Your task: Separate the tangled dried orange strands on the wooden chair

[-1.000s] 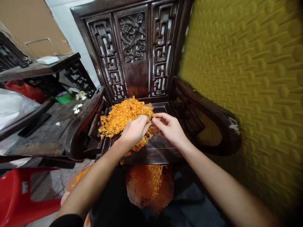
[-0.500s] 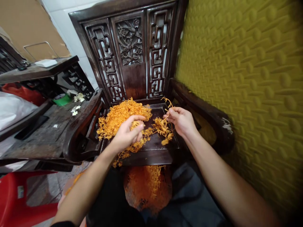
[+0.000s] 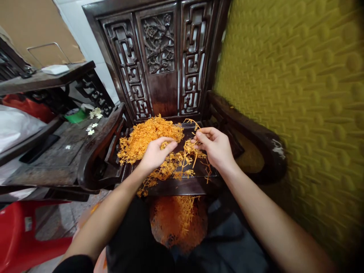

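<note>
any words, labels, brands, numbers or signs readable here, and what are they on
No text can be read.
Pale label on the red stool: too small and blurred to read.
White patch on the chair's right-hand armrest: no letters or numbers can be made out.

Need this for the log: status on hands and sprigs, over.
Right hand pinching sprig. Left hand by pile, grip unclear. Loose sprigs between hands, possibly in the way.
</note>
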`<state>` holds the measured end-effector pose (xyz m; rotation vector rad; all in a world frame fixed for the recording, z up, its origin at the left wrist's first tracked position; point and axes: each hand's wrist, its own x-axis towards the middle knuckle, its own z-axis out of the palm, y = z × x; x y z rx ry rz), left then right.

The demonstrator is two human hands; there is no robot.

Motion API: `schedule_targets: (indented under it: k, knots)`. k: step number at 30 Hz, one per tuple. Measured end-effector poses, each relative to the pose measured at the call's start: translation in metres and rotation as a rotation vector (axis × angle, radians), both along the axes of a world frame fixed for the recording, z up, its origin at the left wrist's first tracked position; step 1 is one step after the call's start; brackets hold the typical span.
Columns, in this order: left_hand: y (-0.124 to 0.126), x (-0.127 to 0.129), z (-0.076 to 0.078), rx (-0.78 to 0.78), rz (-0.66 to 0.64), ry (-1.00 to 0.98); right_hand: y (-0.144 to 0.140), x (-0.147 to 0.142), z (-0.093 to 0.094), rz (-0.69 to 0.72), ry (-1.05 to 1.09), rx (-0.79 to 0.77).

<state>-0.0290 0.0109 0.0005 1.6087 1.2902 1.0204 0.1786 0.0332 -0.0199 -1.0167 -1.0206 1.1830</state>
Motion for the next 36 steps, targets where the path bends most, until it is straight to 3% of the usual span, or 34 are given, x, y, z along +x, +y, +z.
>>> schedule_targets:
  k: [6,11,15,18,23,26,29,31,36]
  knots:
    - [0.001,0.007,-0.008,0.073,-0.135,0.301,-0.006,-0.019,-0.011,0.099,-0.167,0.115]
    - [0.009,-0.001,-0.018,0.115,0.0,0.318,-0.006,-0.017,-0.013,0.157,-0.155,0.05]
    - [0.014,-0.006,-0.026,0.128,0.089,0.239,-0.01,-0.007,-0.007,0.348,-0.118,-0.083]
    - [0.012,0.0,-0.028,0.079,0.117,0.038,-0.012,-0.003,-0.003,0.403,-0.192,-0.132]
    - [0.01,0.012,-0.018,-0.125,0.193,-0.52,-0.01,-0.01,-0.001,0.27,-0.239,-0.086]
    - [0.02,-0.005,-0.005,-0.089,0.298,-0.685,-0.009,-0.007,-0.001,0.211,-0.285,-0.053]
    - [0.028,-0.03,0.003,-0.007,0.402,-0.756,-0.006,0.004,-0.002,0.147,-0.217,-0.149]
    - [0.028,-0.037,0.002,-0.044,0.349,-0.734,-0.003,0.01,-0.004,0.133,-0.1,-0.226]
    - [0.013,-0.02,0.002,-0.236,-0.006,-0.707,-0.001,0.004,-0.006,0.113,0.055,-0.221]
